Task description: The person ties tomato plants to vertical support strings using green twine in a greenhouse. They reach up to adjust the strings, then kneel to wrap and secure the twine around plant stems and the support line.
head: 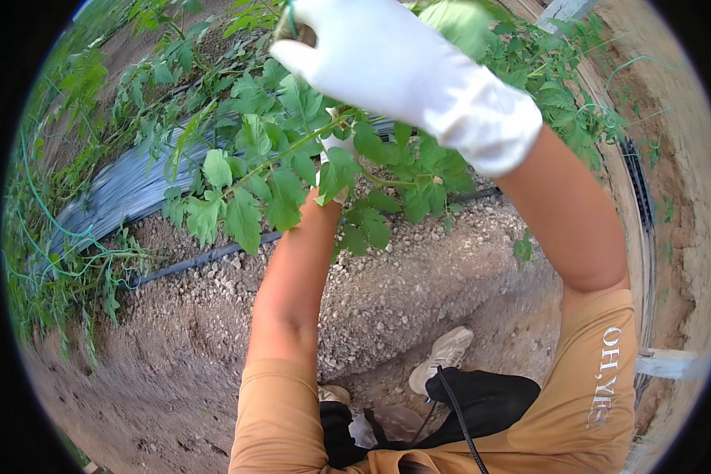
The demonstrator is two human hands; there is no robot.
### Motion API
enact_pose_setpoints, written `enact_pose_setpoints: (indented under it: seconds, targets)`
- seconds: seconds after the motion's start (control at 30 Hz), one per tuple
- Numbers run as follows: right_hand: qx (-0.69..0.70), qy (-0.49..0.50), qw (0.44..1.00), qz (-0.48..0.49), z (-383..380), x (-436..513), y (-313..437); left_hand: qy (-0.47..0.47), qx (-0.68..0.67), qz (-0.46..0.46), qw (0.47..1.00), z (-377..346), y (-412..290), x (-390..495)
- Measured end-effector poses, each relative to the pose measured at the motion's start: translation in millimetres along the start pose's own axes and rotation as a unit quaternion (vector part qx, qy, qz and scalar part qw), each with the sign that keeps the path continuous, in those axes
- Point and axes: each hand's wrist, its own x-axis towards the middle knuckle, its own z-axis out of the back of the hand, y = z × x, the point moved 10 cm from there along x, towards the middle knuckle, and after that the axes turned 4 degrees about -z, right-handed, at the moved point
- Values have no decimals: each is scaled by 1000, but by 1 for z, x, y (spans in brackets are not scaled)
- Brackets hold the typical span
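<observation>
My right hand (355, 53), in a white glove, is raised at the top of the view with its fingers curled. A thin green twine (292, 22) runs across the curled fingers, and its ends pass out of sight. Below it, my left hand (339, 142), also gloved in white, reaches in among the leaves of a tomato plant (266, 160). Leaves and a stem cover most of that hand, so its fingers and any hold on the stem are hidden. The plant's green stem (296, 145) slants across in front of the left wrist.
A dark drip hose (213, 256) runs along the gravelly soil bed (379, 296). Shiny plastic mulch film (136, 172) lies behind it. Loose green twine (53, 219) hangs among plants at left. More tomato plants (560, 106) and a wooden post (666, 362) stand at right.
</observation>
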Motion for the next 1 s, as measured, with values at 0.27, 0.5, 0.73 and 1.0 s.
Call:
enact_pose_setpoints:
  seconds: [0.27,0.5,0.73,1.0]
  targets:
    - [357,189,870,-282,-49,-118,-64,-53,142,18,988,15,-74,2]
    - [497,21,824,-273,-55,-87,-142,-91,-79,10,993,31,-27,-9]
    - [220,23,957,-187,-61,-47,-112,-31,108,-22,993,22,-74,-24]
    - [7,-90,992,-84,-69,-32,-96,-57,-279,168,944,11,-21,-36]
